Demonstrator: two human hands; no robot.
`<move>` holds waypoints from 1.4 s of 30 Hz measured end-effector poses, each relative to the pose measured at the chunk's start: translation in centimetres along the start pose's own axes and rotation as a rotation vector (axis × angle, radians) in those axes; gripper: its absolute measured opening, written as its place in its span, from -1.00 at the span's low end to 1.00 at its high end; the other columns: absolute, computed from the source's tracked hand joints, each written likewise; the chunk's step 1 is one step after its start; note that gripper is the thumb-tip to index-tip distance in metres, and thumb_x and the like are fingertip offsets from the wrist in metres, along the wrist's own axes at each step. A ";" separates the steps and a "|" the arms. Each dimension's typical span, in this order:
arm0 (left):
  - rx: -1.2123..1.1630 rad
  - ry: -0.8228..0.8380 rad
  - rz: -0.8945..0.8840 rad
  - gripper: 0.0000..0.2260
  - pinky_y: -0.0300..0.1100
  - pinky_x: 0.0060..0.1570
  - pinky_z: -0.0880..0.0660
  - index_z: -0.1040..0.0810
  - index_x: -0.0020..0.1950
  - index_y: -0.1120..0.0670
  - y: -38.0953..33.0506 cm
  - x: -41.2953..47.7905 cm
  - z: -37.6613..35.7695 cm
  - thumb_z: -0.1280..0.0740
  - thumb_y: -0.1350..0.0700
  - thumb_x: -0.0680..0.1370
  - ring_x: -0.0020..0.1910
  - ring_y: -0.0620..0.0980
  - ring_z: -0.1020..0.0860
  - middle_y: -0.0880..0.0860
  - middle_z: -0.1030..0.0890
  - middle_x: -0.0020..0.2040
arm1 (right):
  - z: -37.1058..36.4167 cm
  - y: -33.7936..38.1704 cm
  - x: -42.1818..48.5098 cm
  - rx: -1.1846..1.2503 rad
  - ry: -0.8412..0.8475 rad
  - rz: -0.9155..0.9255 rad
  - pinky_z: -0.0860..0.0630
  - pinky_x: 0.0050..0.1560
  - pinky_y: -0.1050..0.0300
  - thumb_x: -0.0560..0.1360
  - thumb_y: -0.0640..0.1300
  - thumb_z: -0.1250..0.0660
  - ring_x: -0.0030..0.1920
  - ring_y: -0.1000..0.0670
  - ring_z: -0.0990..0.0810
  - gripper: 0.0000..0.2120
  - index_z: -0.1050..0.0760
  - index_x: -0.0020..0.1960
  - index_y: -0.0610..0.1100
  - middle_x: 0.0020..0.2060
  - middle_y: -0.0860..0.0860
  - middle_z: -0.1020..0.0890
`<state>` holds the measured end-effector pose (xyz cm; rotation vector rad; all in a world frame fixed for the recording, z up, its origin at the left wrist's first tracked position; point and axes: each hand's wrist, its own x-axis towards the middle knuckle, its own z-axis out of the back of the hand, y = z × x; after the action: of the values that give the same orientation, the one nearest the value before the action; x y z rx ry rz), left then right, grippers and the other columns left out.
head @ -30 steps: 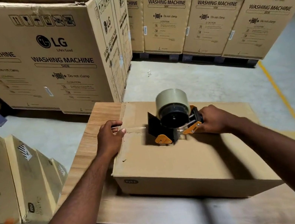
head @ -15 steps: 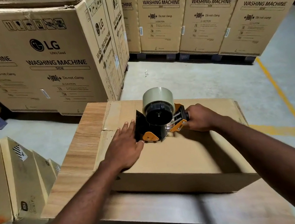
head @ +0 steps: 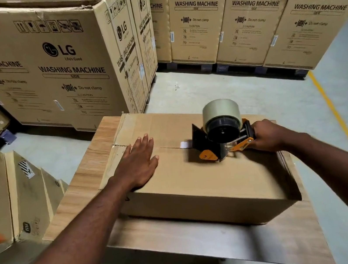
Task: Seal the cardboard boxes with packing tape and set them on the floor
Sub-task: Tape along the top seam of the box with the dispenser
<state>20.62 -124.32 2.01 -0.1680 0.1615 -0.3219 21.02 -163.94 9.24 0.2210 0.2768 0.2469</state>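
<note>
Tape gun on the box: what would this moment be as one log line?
left hand flat on box | right hand grips tape gun on top seam | box on table

Brown cardboard box [head: 200,187] lies flat on the wood table [head: 84,177], flaps closed, centre seam [head: 168,147] facing up. Black-and-orange tape dispenser [head: 221,144] stands on the seam, right of centre, tape roll [head: 220,110] on top, handle gripped in my right hand [head: 265,135].

One box [head: 200,185], one table [head: 80,182]. One tape gun [head: 207,147] with one tape roll [head: 220,110]. Two hands: left hand [head: 137,163], right hand [head: 265,135]. Seven washing-machine cartons [head: 60,65] in the lower tier; those above and the small cartons [head: 31,190] at left cannot be counted. One yellow line [head: 336,118].
</note>
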 end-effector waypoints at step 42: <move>0.028 0.031 -0.214 -0.38 -0.04 0.57 0.19 0.17 0.64 -0.02 -10.4 2.0 -2.0 0.16 -0.23 0.63 0.59 -0.10 0.25 -0.07 0.21 0.63 | 1.2 -9.1 -4.6 0.006 -0.026 0.039 -0.29 -0.28 0.28 0.32 0.29 -0.14 -0.35 0.11 -0.48 -0.75 -0.36 -0.38 0.14 -0.40 0.16 -0.50</move>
<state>19.03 -134.99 1.77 -0.1528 0.1704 -0.5399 19.01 -174.00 9.26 0.2356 0.2480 0.2813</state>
